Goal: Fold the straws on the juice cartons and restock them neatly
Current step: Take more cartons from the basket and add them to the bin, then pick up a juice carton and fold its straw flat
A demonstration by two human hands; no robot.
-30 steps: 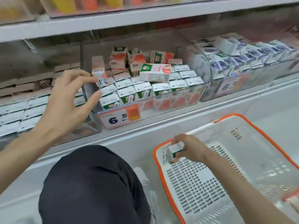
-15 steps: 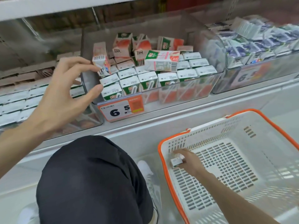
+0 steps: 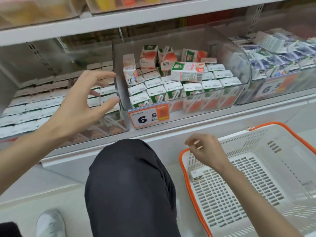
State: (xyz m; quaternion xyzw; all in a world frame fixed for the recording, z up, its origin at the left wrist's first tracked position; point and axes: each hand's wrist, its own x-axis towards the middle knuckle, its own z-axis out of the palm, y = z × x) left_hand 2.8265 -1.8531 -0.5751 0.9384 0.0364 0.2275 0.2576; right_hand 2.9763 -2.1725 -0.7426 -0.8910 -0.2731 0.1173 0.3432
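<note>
Store shelving (image 3: 119, 19) fills the background, white, with three clear bins along its lower tier. A white basket (image 3: 256, 139) with an orange rim sits at lower right. A knee (image 3: 130, 185) in dark cloth occupies lower centre, with a pale shoe (image 3: 49, 223) to its left.

The middle bin (image 3: 171, 36) holds the juice cartons. Upright rows (image 3: 172, 89) are packed at the front, with straws (image 3: 159, 99) showing on their faces; whether these are folded cannot be told. Loose cartons (image 3: 148, 55) are jumbled at the back. The left bin (image 3: 51, 53) holds flat rows of white-topped cartons. The right bin (image 3: 299, 86) holds blue-and-white packs, blurred.

Left grip (image 3: 82, 106): open, fingers spread, holding nothing, in front of the left bin and beside the middle bin's left wall.

Right grip (image 3: 205, 151): fingers loosely curled and blurred, nothing seen in them, above the basket's left corner.

A side-lying carton (image 3: 187, 71) rests on top of the front rows. A tilted carton (image 3: 130, 72) stands at the middle bin's left wall, apart from the left grip. A small carton (image 3: 196, 175) lies on the basket floor at the left corner, below the right grip and clear of it. The price tag (image 3: 148, 117) on the middle bin's front reads 6.5.
</note>
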